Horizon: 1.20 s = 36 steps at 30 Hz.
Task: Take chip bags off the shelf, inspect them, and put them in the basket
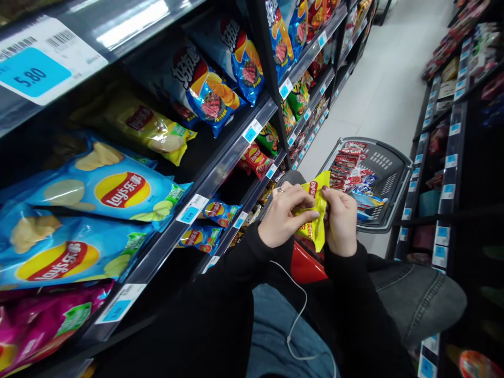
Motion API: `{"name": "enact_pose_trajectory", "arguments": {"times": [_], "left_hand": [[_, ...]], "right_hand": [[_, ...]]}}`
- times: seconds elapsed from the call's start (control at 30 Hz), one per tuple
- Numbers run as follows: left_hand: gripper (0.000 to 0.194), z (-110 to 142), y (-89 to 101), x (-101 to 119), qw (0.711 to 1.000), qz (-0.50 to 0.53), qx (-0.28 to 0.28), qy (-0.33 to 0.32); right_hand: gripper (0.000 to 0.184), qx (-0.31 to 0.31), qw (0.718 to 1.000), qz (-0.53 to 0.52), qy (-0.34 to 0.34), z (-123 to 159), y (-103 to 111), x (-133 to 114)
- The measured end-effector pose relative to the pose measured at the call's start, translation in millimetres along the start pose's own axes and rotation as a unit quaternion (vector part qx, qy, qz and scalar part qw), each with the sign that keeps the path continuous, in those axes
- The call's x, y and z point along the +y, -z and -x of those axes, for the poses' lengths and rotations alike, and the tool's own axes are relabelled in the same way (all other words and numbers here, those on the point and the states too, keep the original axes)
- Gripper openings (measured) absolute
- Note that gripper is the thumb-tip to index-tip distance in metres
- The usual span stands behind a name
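Note:
A small yellow bag of potato chips [317, 231] with a red Lay's label is held up between both hands in front of my lap. My left hand [285, 210], with a ring on one finger, is closed on the bag's left side, its fingers lying over the front. On the other side, my right hand [340, 218] pinches the bag's right edge with thumb and fingers. The bag partly hides the grey shopping basket [388, 228] standing on the floor beyond. Inside the basket lie several red snack packets [346, 165] and a blue packet [368, 199].
On my left, a dark shelf carries blue Lay's bags [122, 189], a purple bag [59, 320] and blue chip bags [212, 100]. Price tags [192, 208] line its edges. Another stocked shelf [449, 168] runs along the right. Pale floor [374, 89] stretches between. Something red [307, 262] sits below my hands.

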<state>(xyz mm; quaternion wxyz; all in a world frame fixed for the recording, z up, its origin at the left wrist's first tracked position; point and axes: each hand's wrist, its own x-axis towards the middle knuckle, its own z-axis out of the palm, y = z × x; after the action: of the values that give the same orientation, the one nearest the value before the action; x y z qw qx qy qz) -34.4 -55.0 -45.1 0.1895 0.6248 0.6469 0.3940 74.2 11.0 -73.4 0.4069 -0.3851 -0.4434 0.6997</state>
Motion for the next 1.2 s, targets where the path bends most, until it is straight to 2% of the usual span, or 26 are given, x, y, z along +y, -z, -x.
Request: {"name": "enact_pose_trajectory", "arguments": {"times": [0.1,0.23,0.33,0.43,0.53,0.6,0.67,0.83,0.9,1.0,1.07,1.13,1.2], "left_hand": [[0.015,2,-0.7,-3,1.000,0.000,0.005,0.004],[0.012,3,-2.3,6,0.999,-0.037,-0.013,0.027],[0.018,3,-3.4,14,0.996,-0.075,-0.006,0.037],[0.021,4,-3.7,14,0.998,-0.058,0.015,-0.014],[0.018,5,-3.7,6,0.987,-0.045,0.090,-0.123],[0.015,5,-3.1,2,0.976,-0.055,0.117,-0.173],[0.015,3,-1.1,0,0.977,-0.069,0.088,-0.183],[0.023,0,10.7,1,0.980,-0.138,-0.059,-0.130],[0.021,1,14.3,0,0.977,-0.139,-0.078,-0.140],[0.015,5,14.1,-5,0.981,-0.064,-0.023,-0.181],[0.014,7,11.0,-10,0.981,0.016,0.054,-0.186],[0.020,6,7.3,-14,0.974,0.087,0.143,-0.150],[0.027,2,4.5,-18,0.954,0.151,0.248,-0.077]], "right_hand": [[0.033,-0.005,1.000,-0.007,-0.017,-1,-1,3],[0.035,0.009,0.997,0.051,0.064,2,-4,0],[0.036,0.005,0.993,0.085,0.076,4,-2,-5],[0.035,-0.036,0.998,0.048,-0.005,4,4,-12],[0.033,-0.056,0.992,-0.010,-0.117,5,8,-18],[0.031,-0.050,0.988,-0.039,-0.143,6,7,-21],[0.029,-0.042,0.986,-0.064,-0.146,8,5,-21],[0.030,-0.067,0.981,-0.081,-0.160,12,-1,-17],[0.030,-0.088,0.980,-0.067,-0.166,12,0,-17],[0.034,-0.115,0.981,-0.030,-0.152,3,9,-15],[0.037,-0.088,0.993,-0.012,-0.081,-9,20,-9],[0.033,-0.064,0.998,0.003,0.001,-23,33,2],[0.035,-0.105,0.994,0.027,0.024,-34,45,19]]}}
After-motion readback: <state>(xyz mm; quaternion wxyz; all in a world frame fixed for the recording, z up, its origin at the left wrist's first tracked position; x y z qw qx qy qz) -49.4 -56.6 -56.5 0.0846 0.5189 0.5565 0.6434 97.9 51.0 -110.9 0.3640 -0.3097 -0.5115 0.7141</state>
